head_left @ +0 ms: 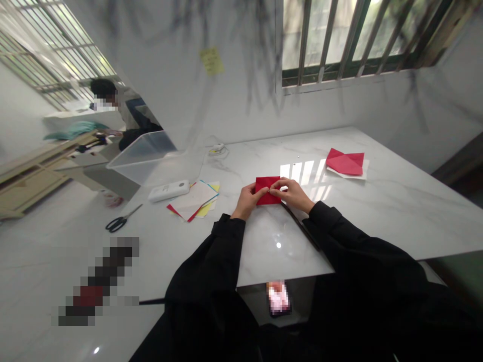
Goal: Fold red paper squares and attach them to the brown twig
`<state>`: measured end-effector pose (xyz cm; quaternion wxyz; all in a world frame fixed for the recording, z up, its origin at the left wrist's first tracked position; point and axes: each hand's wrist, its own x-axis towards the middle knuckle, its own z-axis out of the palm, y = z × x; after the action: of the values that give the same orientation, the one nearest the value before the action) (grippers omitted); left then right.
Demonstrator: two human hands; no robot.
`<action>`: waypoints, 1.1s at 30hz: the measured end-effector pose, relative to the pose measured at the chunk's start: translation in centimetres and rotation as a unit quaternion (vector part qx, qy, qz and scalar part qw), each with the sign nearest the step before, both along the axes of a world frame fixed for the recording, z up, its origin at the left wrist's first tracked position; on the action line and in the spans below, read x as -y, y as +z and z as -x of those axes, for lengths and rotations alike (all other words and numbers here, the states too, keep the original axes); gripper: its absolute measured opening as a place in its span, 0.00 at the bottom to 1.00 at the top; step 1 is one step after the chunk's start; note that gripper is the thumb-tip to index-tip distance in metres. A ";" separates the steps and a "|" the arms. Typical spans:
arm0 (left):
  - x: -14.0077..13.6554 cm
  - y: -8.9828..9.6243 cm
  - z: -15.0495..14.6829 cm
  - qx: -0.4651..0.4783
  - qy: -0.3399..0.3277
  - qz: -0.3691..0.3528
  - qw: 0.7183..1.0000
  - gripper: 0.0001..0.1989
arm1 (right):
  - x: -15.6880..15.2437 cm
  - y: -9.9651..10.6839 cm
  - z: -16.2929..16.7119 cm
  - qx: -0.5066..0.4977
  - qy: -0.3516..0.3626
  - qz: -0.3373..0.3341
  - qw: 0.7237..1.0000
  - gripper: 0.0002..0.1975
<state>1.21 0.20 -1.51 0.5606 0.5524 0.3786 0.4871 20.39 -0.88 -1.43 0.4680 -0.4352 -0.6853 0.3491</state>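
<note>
The left hand (246, 202) is partly hidden behind the red paper (267, 199), and the right hand (296, 195) covers part of its front. Where a dark strip (299, 224) ends against the right sleeve (343, 231) is unclear. Blocky pixels mask a long object (109, 271) on the tabletop (396, 216) and the phone's screen (278, 297). Writing on the yellow note (212, 61) is too small to read. The top edge cuts off the barred window (328, 41).

A barred window (341, 37) in the pale wall (241, 108) reflects on the marbled table (392, 213).

Head camera looks forward, down across the table (400, 206).
</note>
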 end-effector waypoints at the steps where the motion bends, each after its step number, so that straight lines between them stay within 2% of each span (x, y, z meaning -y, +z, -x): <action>1: 0.1 0.1 0.0 0.000 -0.003 0.002 1.000 0.24 | 0.0 0.0 0.0 -0.002 0.001 0.004 1.000 0.12; 9: 0.2 0.3 -0.1 -0.001 0.006 0.006 1.000 0.25 | 0.1 0.0 0.3 -0.021 -0.015 0.004 1.000 0.13; 12: 0.2 0.3 -0.1 0.002 0.005 0.004 1.000 0.26 | -0.1 -0.4 0.7 -0.062 -0.027 0.012 0.998 0.15; 14: 0.2 0.3 -0.2 0.006 0.005 0.004 1.000 0.26 | -0.2 -0.7 0.9 -0.102 -0.043 0.028 0.993 0.20; 16: 0.2 0.3 -0.2 0.011 0.005 0.008 1.000 0.26 | -0.2 -0.9 1.1 -0.141 -0.050 0.047 0.988 0.31; 18: 0.2 0.3 -0.2 0.011 0.006 0.010 1.000 0.26 | -0.2 -0.9 1.3 -0.174 -0.037 0.065 0.982 0.41; 20: 0.2 0.2 -0.2 0.007 0.007 0.009 1.000 0.25 | -0.1 -0.9 1.4 -0.192 -0.012 0.080 0.978 0.45; 24: 0.2 0.2 -0.2 -0.004 0.021 0.006 1.000 0.24 | -0.1 -0.8 1.3 -0.180 0.020 0.084 0.980 0.36; 28: 0.1 0.2 -0.2 -0.006 0.029 0.005 1.000 0.23 | -0.2 -0.8 1.1 -0.161 0.009 0.050 0.986 0.25; 33: -0.1 0.0 -0.2 -0.008 0.031 0.003 0.999 0.23 | -0.2 -0.6 1.2 -0.156 0.010 0.042 0.987 0.18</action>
<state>1.46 0.26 -1.50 0.5440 0.5426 0.4013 0.4986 19.16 -0.70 -2.05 0.5467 -0.3876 -0.5935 0.4456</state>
